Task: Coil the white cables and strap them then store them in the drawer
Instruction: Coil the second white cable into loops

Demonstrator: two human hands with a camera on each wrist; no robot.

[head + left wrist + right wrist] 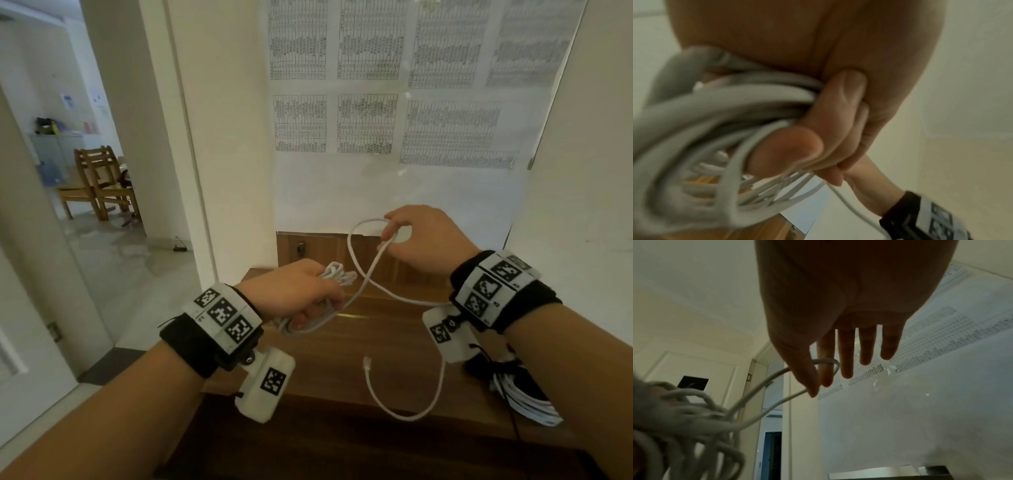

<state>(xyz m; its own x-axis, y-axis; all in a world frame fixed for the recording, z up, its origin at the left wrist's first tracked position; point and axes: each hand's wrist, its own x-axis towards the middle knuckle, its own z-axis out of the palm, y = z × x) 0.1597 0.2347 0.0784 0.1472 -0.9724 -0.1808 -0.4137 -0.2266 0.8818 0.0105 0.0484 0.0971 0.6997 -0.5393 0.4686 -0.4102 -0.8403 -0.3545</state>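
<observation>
My left hand (294, 291) fingers (813, 129) clamp the white cable (359, 274) coil | right hand (424, 236) pinches its loop | plug end (367, 361) dangles over wooden desk (329, 349) | strapped bundle (527, 397) beneath right wrist | both hands raised

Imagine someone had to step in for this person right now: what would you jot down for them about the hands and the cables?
Left hand: grips the half-wound coil of white cable, held above the wooden desk.
Right hand: pinches a fresh loop of cable between thumb and forefinger, other fingers straight.
Loose tail: hangs down onto the desk, its plug end lying free.
Finished bundle: lies at the desk's right edge, wrapped with something black.
Done: most of this cable wound.
Left: wind in the tail, strap the coil, store the cables in the drawer; no open drawer shows.
</observation>
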